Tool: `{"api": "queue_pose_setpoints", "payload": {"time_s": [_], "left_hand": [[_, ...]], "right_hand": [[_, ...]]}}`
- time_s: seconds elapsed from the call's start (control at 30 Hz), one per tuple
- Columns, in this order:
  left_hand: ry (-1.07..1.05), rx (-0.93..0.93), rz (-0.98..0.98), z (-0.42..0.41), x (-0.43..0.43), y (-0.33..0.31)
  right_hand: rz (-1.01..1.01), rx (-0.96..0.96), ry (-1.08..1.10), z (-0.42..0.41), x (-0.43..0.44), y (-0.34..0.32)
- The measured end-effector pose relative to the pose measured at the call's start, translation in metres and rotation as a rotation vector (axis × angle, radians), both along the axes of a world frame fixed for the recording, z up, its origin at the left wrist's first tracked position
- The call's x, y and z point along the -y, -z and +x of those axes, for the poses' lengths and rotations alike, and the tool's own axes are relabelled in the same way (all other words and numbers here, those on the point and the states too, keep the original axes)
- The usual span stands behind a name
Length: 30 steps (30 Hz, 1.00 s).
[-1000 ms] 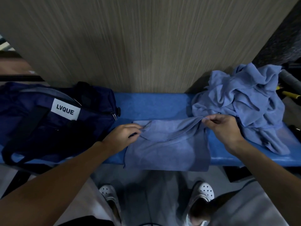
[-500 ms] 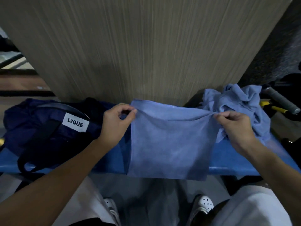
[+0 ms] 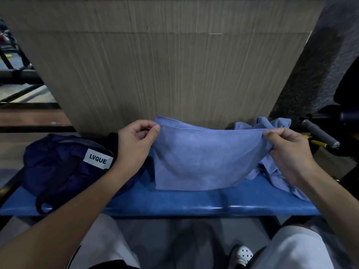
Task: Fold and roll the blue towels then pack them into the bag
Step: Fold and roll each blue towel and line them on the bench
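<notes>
- The towel (image 3: 204, 158) I hold up is plain periwinkle blue, with no print.
- At its 3 o'clock, the heaped towels (image 3: 276, 124) are the same pale blue.
- At its 9 o'clock, the bag (image 3: 56, 160) is dark navy; its label (image 3: 98, 159) is white with black letters.
- The counter (image 3: 174, 202) is a glossy, stronger blue.
- The wall panel (image 3: 174, 74) at 12 o'clock is greyish beige with fine vertical streaks.
- At 6 o'clock, my shoe (image 3: 242, 254) is white, dotted with dark holes.

You held the light blue towel (image 3: 204, 160) spread by its top corners, left hand (image 3: 134, 144) and right hand (image 3: 287, 152) pinching it, its lower edge on the blue bench (image 3: 174, 202). The other blue towels (image 3: 272, 125) lay crumpled at the bench's right end. The navy bag (image 3: 58, 164), labelled LVQUE, slumped at the left end.
</notes>
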<state>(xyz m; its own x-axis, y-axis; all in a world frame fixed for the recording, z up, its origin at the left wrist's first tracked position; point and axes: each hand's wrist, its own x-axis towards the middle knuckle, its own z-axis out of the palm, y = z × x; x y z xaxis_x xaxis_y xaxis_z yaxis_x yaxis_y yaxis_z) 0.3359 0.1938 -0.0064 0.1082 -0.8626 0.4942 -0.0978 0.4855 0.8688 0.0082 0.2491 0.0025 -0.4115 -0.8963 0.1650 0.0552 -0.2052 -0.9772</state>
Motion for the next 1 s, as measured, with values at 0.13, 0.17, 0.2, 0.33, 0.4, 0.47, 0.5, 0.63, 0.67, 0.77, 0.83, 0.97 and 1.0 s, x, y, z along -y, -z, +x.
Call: {"api": "queue_pose_setpoints", "payload": {"time_s": [0.13,0.17,0.2,0.33,0.4,0.47,0.5,0.63,0.67,0.77,0.83,0.97,1.0], "left_hand": [[0.041,0.029,-0.009,-0.004,-0.003,-0.004],[0.049,0.034,-0.008,-0.004,-0.004,-0.005],[0.054,0.033,-0.005,-0.004,-0.004,-0.006],[0.068,0.019,0.001,-0.009,-0.009,-0.011],[0.100,0.032,-0.009,-0.015,-0.013,-0.015],[0.143,0.069,-0.045,-0.022,-0.019,-0.021],[0.164,0.090,-0.069,-0.027,-0.021,-0.023],[0.261,0.139,-0.127,-0.043,-0.030,-0.032],[0.286,0.155,-0.144,-0.045,-0.031,-0.033],[0.343,0.200,-0.168,-0.051,-0.038,-0.036],[0.360,0.210,-0.165,-0.052,-0.042,-0.036],[0.380,0.218,-0.146,-0.049,-0.044,-0.032],[0.389,0.219,-0.139,-0.048,-0.045,-0.031]], "right_hand": [[0.015,-0.017,0.013,-0.002,-0.002,-0.001],[0.006,-0.008,0.009,-0.002,-0.003,-0.003],[-0.010,0.006,-0.002,-0.001,-0.004,-0.005],[-0.083,-0.047,-0.054,0.006,-0.005,-0.009],[-0.120,-0.136,-0.094,0.016,-0.005,-0.010],[-0.141,-0.209,-0.179,0.032,-0.008,-0.016],[-0.150,-0.242,-0.236,0.041,-0.010,-0.020],[-0.151,-0.331,-0.404,0.074,-0.016,-0.033],[-0.144,-0.344,-0.428,0.081,-0.017,-0.036],[-0.114,-0.378,-0.468,0.093,-0.017,-0.040],[-0.114,-0.399,-0.475,0.097,-0.018,-0.042],[-0.109,-0.515,-0.453,0.095,-0.021,-0.045],[-0.107,-0.537,-0.441,0.095,-0.021,-0.044]]}}
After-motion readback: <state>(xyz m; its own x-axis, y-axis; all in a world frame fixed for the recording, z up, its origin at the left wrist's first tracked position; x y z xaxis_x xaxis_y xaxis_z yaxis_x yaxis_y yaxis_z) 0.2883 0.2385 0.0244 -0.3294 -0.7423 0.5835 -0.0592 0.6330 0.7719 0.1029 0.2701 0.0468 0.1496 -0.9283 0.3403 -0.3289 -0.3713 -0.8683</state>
